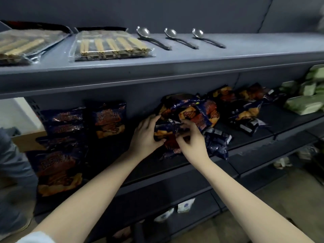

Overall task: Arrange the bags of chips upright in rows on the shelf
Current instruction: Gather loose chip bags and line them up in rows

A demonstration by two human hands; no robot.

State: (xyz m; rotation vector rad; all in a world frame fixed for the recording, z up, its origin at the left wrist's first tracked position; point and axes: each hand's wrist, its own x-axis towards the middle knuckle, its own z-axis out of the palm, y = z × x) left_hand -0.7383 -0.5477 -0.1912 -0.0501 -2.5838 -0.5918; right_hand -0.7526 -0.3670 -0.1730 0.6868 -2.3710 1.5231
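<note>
Dark blue chip bags with orange print lie on the middle shelf (175, 165). Several stand upright at the left: one at the back (109, 120), another beside it (64, 121), and a large one (57, 172) at the front. A jumbled heap (194, 109) lies in the middle, with more loose bags (245, 111) to its right. My left hand (146, 135) and my right hand (192, 139) both grip one bag (166, 132) at the front of the heap, left hand on its left edge, right hand on its right side.
The top shelf (175, 64) carries two flat packs of sticks (112, 45) and three metal spoons (152, 38). Green packets (305, 102) sit at the right end of the middle shelf. White packets (185, 205) lie on a lower shelf. A cardboard box (28, 141) and a person's leg (14, 172) are at the left.
</note>
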